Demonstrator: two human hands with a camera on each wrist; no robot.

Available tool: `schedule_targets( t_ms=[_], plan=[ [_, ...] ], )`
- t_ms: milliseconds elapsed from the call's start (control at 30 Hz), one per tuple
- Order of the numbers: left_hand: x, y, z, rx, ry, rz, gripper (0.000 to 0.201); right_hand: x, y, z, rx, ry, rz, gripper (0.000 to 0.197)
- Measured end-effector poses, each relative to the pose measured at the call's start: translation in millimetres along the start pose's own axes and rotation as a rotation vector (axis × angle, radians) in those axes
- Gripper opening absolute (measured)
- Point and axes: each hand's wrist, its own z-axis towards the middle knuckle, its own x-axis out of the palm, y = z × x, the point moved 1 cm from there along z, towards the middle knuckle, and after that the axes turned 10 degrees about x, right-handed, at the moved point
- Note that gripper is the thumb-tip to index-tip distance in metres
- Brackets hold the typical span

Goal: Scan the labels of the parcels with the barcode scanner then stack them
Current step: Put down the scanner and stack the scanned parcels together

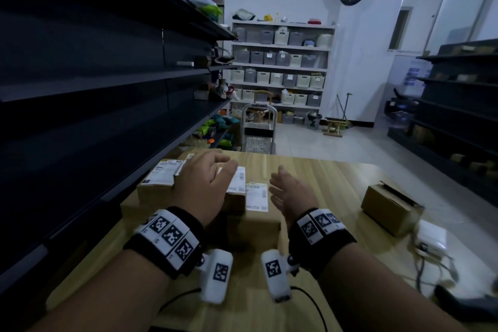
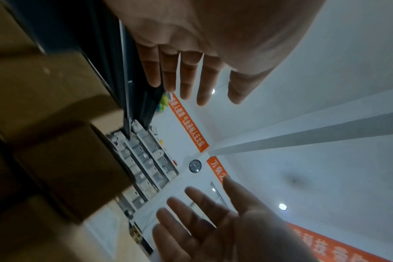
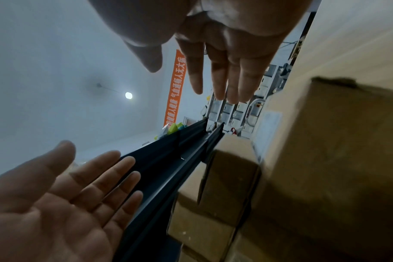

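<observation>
Several brown cardboard parcels (image 1: 253, 229) with white shipping labels (image 1: 257, 197) sit bunched together on the left part of the wooden table (image 1: 323, 178). My left hand (image 1: 213, 178) hovers open over the labelled parcels, fingers spread. To their right my right hand (image 1: 280, 183) is open too, palm turned inward. Neither hand holds anything. The left wrist view has the left hand (image 2: 195, 92) above and the parcels (image 2: 67, 168) to its left. From the right wrist, the right hand (image 3: 198, 83) shows straight fingers beside the parcels (image 3: 325, 159). A dark object (image 1: 463, 304), possibly the scanner, lies at the table's near right.
One more cardboard box (image 1: 390, 207) stands apart on the right of the table. A white device (image 1: 431, 237) with cables lies near it. Dark shelving (image 1: 107, 89) runs close along the left. A trolley (image 1: 258, 129) stands beyond the table's far edge.
</observation>
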Motion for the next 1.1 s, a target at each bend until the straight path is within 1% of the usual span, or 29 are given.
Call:
schedule_targets(
  t_ms=[67, 100, 167, 233, 333, 400, 467, 533, 567, 600, 667, 733, 833, 900, 1000, 1100],
  plan=[
    [17, -14, 1, -0.008, 0.037, -0.084, 0.032, -18, 5, -4, 0.031, -0.041, 0.123, 0.032],
    [28, -19, 1, -0.014, 0.07, -0.112, 0.033, -28, 7, -8, 0.025, -0.08, 0.146, 0.039],
    [53, -26, 2, -0.037, 0.147, -0.166, 0.039, -51, 10, -17, -0.017, -0.152, 0.129, 0.039],
    [80, -32, 5, -0.084, 0.199, -0.253, 0.038, -79, 9, -21, -0.045, -0.227, 0.118, 0.034],
    [123, -43, 8, -0.221, 0.25, -0.376, 0.029, -128, 8, -25, -0.057, -0.344, 0.095, 0.031],
    [150, -49, 5, -0.322, 0.28, -0.457, 0.03, -162, 10, -27, -0.049, -0.421, 0.103, 0.03],
    [177, -51, 1, -0.381, 0.322, -0.513, 0.04, -196, 13, -25, -0.027, -0.495, 0.121, 0.03],
    [202, -49, -1, -0.426, 0.363, -0.559, 0.06, -227, 19, -26, 0.006, -0.567, 0.118, 0.033],
    [215, -48, -1, -0.452, 0.379, -0.587, 0.07, -244, 21, -25, 0.025, -0.606, 0.082, 0.034],
    [228, -46, -1, -0.475, 0.395, -0.616, 0.076, -259, 22, -25, 0.041, -0.647, 0.032, 0.036],
    [249, -49, -1, -0.508, 0.432, -0.665, 0.073, -285, 26, -24, 0.065, -0.707, -0.064, 0.04],
    [264, -56, -1, -0.539, 0.46, -0.713, 0.072, -304, 32, -20, 0.072, -0.714, -0.139, 0.041],
    [287, -62, -3, -0.581, 0.454, -0.734, 0.083, -321, 39, -1, 0.122, -0.696, -0.23, 0.066],
    [298, -65, -7, -0.604, 0.443, -0.728, 0.079, -327, 36, 16, 0.185, -0.669, -0.306, 0.081],
    [310, -65, -9, -0.626, 0.436, -0.729, 0.077, -331, 28, 39, 0.256, -0.637, -0.438, 0.096],
    [318, -62, -9, -0.63, 0.435, -0.724, 0.076, -333, 21, 61, 0.306, -0.611, -0.622, 0.105]
  ],
)
